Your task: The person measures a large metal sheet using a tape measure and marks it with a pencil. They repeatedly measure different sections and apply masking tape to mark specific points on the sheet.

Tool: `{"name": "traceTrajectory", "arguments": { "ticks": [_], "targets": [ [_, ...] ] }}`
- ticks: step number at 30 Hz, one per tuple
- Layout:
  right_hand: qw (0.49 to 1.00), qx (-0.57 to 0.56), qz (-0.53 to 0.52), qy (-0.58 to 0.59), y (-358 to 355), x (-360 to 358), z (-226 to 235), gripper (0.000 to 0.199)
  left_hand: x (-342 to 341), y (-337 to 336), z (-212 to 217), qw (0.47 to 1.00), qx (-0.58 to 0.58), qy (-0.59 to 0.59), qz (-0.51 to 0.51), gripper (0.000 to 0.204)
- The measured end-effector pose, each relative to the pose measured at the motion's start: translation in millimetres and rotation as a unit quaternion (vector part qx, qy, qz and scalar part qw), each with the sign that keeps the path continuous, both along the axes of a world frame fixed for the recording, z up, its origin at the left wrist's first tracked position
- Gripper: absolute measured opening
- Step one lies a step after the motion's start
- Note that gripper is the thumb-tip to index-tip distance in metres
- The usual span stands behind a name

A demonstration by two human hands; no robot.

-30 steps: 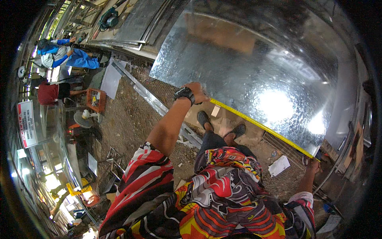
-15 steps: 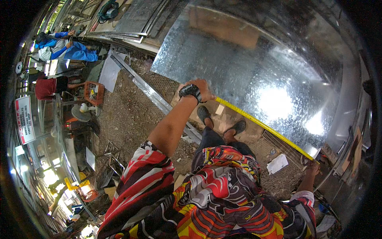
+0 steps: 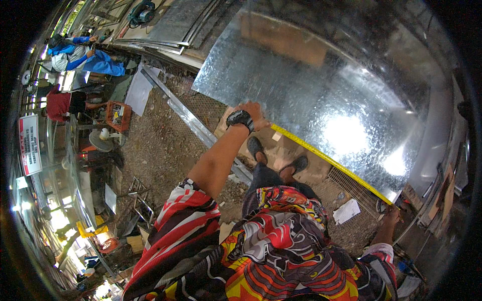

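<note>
A large shiny metal sheet (image 3: 281, 95) lies before me, bright with reflected light. Along its near edge runs a yellow tape measure (image 3: 326, 159), pulled out straight between my hands. My left hand (image 3: 257, 116), with a dark band at the wrist, is closed at the tape's left end by the sheet's edge. At the sheet's right corner, my right hand (image 3: 393, 214) closes around the other end, where a rounded case partly shows. Its fingers are small and partly hidden in the picture.
A long metal profile (image 3: 188, 114) lies on the gravelly ground at left. White paper (image 3: 346, 211) rests near a grating (image 3: 354, 188) below the sheet. Two people (image 3: 95, 61) are at far left, near an orange crate (image 3: 118, 116). A power saw (image 3: 142, 13) sits at upper left.
The tape stays stretched along the sheet's edge, with both hands still closed on it. The view has shifted slightly, and my right hand appears a little lower and further left.
</note>
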State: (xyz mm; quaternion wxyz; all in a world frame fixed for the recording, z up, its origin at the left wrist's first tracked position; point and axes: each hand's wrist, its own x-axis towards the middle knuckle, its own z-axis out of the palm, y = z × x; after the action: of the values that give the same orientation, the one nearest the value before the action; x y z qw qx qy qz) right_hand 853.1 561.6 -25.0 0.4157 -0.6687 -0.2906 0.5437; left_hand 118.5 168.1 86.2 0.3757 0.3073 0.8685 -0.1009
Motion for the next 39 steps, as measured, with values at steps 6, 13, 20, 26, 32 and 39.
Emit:
{"name": "traceTrajectory", "arguments": {
  "ticks": [6,13,20,26,32,39],
  "targets": [
    [1.000,0.009,-0.002,0.014,-2.5,-3.6,-1.1,0.013,4.8,-43.8,-63.4,0.985,0.140,0.078,-0.069,0.069],
    [0.999,0.019,-0.004,0.032,-1.2,-1.0,-1.9,0.012,14.9,-37.9,-39.3,0.994,0.090,0.061,-0.015,0.069],
    [0.994,0.049,0.017,0.099,-12.9,-3.1,6.4,0.011,17.0,-34.5,-20.7,0.996,0.085,0.033,0.022,0.084],
    [0.995,0.038,0.091,0.032,-27.2,-8.9,17.0,0.010,21.9,-30.8,-10.3,0.997,0.069,0.042,0.021,0.084],
    [0.991,-0.073,-0.057,-0.098,1.0,-3.9,13.9,0.017,19.3,-28.7,-16.4,0.994,0.107,0.019,0.012,0.084],
    [0.992,-0.076,-0.017,-0.096,11.5,-29.2,6.5,0.020,20.5,-43.4,-14.8,0.984,0.143,0.107,-0.007,0.072]
  ]
}}
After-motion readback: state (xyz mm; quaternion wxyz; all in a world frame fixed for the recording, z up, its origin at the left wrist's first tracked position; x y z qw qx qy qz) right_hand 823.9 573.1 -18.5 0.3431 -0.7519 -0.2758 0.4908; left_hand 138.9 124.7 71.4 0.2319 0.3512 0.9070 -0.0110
